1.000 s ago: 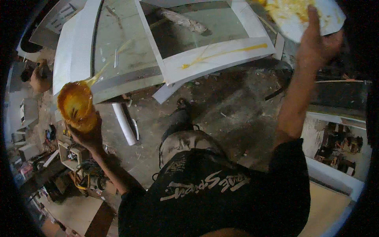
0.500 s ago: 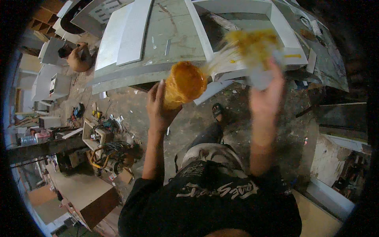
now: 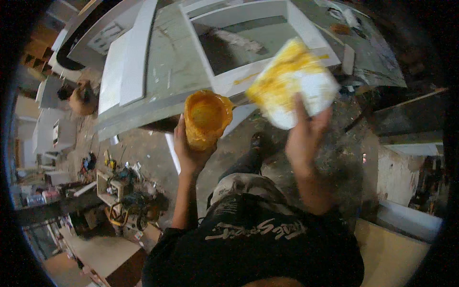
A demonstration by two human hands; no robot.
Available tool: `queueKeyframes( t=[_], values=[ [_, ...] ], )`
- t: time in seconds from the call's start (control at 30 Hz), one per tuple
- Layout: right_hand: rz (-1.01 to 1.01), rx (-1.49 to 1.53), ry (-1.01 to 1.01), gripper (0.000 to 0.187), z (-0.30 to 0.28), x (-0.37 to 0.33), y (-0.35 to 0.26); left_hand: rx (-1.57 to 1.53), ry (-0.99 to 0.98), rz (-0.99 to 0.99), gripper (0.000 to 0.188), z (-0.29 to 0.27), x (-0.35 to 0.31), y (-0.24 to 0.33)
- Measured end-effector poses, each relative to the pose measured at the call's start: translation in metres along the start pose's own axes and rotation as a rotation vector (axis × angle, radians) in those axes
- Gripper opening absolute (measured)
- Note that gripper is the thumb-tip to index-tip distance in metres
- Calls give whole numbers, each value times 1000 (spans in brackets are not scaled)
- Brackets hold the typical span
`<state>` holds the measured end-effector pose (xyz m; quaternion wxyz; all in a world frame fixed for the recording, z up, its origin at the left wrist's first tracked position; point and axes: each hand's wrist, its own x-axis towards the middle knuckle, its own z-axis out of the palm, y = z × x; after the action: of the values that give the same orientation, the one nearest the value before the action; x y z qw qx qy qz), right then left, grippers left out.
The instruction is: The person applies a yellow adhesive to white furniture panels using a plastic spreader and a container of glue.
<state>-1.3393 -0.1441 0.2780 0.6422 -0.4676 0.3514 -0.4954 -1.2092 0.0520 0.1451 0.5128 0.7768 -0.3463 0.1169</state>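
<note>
My left hand (image 3: 190,155) is wrapped round a cup (image 3: 206,125) thickly coated in orange-yellow glue-like paste, its open mouth tipped up toward me. In my right hand (image 3: 308,136) a flat white squarish piece (image 3: 315,88) is gripped by its lower edge. Yellow paste smears its upper left half; I cannot tell what it is made of. Beyond both hands a white rectangular frame (image 3: 310,37) lies on the greenish worktable (image 3: 167,67), with a yellow streak on its near side. The white piece is in front of that near side; whether they touch I cannot tell.
White panels (image 3: 133,62) lie on the table's left part. A person (image 3: 82,98) crouches on the floor at the far left. Tools and a wheeled machine with a yellow handle (image 3: 116,215) stand at the left, near a wooden cabinet (image 3: 103,248). A pale board (image 3: 389,253) is at the lower right.
The view has shifted, with the table and frame now farther left. My right hand's white piece, blurred before, is now clearer and turned with its smeared face showing. The cup's mouth now shows its hollow.
</note>
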Motion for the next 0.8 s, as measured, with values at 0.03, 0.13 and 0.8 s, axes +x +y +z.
queueKeyframes(
  t=[0.03,0.13,0.8],
  values=[
    [29,82,-98,57,1,3,1,52,-43,45,100,11,6,7],
    [46,350,-21,52,-15,44,-19,134,-122,166,99,46,29,33],
    [-656,-663,698,35,-494,215,-64,-446,-348,236,107,365,326,141]
  ],
)
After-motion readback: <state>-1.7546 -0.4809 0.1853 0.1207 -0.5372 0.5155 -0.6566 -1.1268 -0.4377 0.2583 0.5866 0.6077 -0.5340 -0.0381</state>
